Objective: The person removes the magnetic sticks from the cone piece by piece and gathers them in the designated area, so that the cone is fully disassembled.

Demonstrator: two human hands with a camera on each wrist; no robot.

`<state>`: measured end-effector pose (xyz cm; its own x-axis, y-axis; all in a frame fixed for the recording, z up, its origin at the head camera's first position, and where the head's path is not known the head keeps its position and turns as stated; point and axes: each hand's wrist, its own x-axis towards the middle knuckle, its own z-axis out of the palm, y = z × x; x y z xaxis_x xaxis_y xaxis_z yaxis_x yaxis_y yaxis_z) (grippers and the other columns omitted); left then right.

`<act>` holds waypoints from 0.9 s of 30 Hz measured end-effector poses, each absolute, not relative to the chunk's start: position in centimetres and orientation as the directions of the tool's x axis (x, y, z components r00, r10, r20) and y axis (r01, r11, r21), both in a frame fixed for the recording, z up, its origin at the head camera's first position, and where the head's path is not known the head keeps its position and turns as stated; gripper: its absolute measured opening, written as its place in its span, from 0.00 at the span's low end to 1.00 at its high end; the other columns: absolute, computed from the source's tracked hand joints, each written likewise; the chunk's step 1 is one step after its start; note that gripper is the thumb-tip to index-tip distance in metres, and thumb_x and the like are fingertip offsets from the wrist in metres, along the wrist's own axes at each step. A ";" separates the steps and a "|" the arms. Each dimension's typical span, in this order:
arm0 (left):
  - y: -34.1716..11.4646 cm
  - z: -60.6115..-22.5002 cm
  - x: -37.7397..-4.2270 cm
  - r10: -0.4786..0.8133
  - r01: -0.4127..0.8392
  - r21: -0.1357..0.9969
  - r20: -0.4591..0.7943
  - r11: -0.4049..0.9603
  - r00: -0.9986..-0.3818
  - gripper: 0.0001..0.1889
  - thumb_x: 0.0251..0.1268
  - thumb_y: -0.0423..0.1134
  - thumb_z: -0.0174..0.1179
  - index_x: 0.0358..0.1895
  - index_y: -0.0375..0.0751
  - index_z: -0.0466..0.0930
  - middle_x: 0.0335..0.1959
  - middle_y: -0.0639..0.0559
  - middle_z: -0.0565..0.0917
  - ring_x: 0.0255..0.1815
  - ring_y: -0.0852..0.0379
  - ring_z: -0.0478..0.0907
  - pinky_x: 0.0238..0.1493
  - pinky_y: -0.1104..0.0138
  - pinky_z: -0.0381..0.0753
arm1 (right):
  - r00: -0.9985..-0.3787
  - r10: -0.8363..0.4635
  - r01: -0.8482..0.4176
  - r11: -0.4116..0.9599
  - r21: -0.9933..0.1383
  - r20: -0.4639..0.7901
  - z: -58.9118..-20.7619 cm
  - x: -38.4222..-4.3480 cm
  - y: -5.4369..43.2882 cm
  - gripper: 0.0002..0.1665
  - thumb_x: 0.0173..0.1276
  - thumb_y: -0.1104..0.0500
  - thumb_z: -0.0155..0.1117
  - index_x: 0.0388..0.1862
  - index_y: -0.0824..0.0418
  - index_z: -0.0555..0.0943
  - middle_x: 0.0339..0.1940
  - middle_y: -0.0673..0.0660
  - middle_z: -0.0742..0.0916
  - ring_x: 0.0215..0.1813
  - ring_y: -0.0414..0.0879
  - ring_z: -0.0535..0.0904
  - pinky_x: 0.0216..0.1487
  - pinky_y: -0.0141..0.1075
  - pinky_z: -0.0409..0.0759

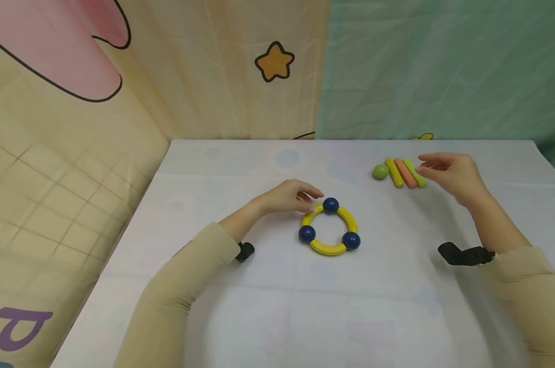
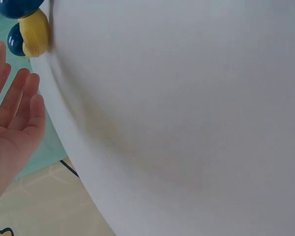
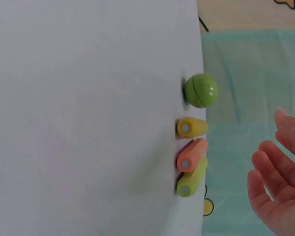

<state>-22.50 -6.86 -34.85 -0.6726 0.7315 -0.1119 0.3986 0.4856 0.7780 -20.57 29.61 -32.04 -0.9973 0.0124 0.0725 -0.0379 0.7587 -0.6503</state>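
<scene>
A ring made of curved yellow pieces (image 1: pixel 329 249) and three dark blue balls (image 1: pixel 307 234) lies on the white table. My left hand (image 1: pixel 290 197) hovers at the ring's upper left, fingers loosely bent and holding nothing; in the left wrist view a gap shows between fingers and ring. Farther right, a yellow stick (image 1: pixel 394 174), an orange stick (image 1: pixel 406 173) and a light green stick (image 1: pixel 415 175) lie side by side, with a green ball (image 1: pixel 380 171) to their left. Just right of the light green stick, my right hand (image 1: pixel 454 174) is raised with relaxed fingers and nothing in them.
The white table (image 1: pixel 268 312) reaches back to a patterned curtain (image 1: pixel 231 66). The sticks and green ball are near its back edge. In the right wrist view, greyish discs show on the ends of the sticks (image 3: pixel 185 163). Black straps (image 1: pixel 466 255) sit at both wrists.
</scene>
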 end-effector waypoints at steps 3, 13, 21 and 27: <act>-7.4 -34.2 -22.1 0.754 0.422 0.755 -0.144 0.503 -0.641 0.25 0.58 0.35 0.65 0.60 0.38 0.74 0.59 0.48 0.76 0.57 0.54 0.74 0.56 0.69 0.71 | -0.993 -0.046 -0.106 0.743 -0.661 0.108 -31.6 -19.9 28.6 0.32 0.63 0.44 0.62 0.58 0.65 0.76 0.44 0.56 0.83 0.38 0.28 0.71 0.32 0.21 0.71; -8.2 -34.4 -20.2 0.776 0.463 0.698 -0.216 0.547 -0.592 0.33 0.55 0.41 0.68 0.65 0.42 0.68 0.66 0.51 0.68 0.66 0.55 0.64 0.63 0.62 0.65 | -0.922 -0.319 -0.377 0.613 -0.694 0.219 -31.6 -17.3 23.6 0.19 0.61 0.61 0.67 0.50 0.66 0.80 0.45 0.63 0.84 0.41 0.30 0.76 0.41 0.18 0.73; -8.1 -34.9 -19.5 0.781 0.533 0.630 -0.200 0.565 -0.592 0.33 0.56 0.44 0.67 0.66 0.40 0.67 0.69 0.47 0.63 0.70 0.52 0.56 0.66 0.62 0.58 | -0.750 -0.606 -0.608 0.470 -0.640 0.267 -33.6 -15.2 19.3 0.16 0.57 0.63 0.70 0.45 0.65 0.83 0.39 0.55 0.86 0.39 0.44 0.79 0.43 0.32 0.79; -8.1 -34.9 -19.5 0.795 0.543 0.640 -0.184 0.543 -0.578 0.32 0.58 0.44 0.65 0.66 0.39 0.67 0.68 0.45 0.64 0.69 0.51 0.58 0.63 0.61 0.65 | -0.683 -0.691 -0.640 0.409 -0.650 0.237 -34.9 -14.1 16.7 0.14 0.55 0.63 0.71 0.42 0.64 0.84 0.37 0.53 0.86 0.36 0.45 0.79 0.37 0.38 0.78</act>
